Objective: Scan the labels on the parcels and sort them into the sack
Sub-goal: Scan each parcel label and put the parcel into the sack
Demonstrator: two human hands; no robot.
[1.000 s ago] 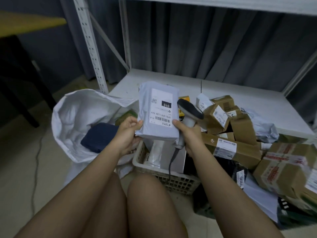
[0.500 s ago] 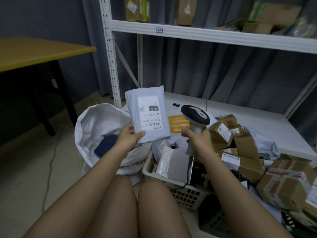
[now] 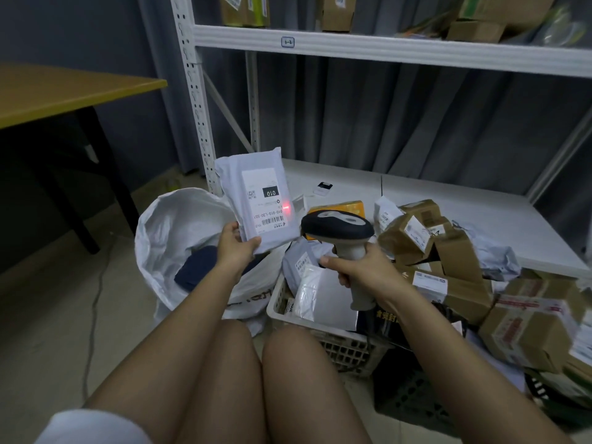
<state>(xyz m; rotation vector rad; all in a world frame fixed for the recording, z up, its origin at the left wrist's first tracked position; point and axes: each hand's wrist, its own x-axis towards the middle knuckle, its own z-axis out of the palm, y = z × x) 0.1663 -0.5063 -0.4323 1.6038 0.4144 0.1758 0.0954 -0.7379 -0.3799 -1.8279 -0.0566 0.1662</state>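
A white metal shelving rack (image 3: pixel 189 100) stands against grey curtains (image 3: pixel 368 116). Left of the rack is a yellow-topped table (image 3: pixel 64 91) with black legs. A thin cable (image 3: pixel 93 315) trails over the pale floor (image 3: pixel 48 315) below the table. A small white device (image 3: pixel 323 188) lies on the rack's lowest shelf.

Left hand (image 3: pixel 235 248) raised ahead of the knees, thumb across the near face of a grey mailer parcel (image 3: pixel 256 200) and fingers (image 3: pixel 231 226) curled behind its lower edge, holding it upright with the label toward the camera. Right hand (image 3: pixel 358 267) wrapped round the grip of a handheld scanner (image 3: pixel 338 230), thumb laid along the left side, head aimed at the label. Both forearms bare, extended forward from the lower corners, wrists apart.
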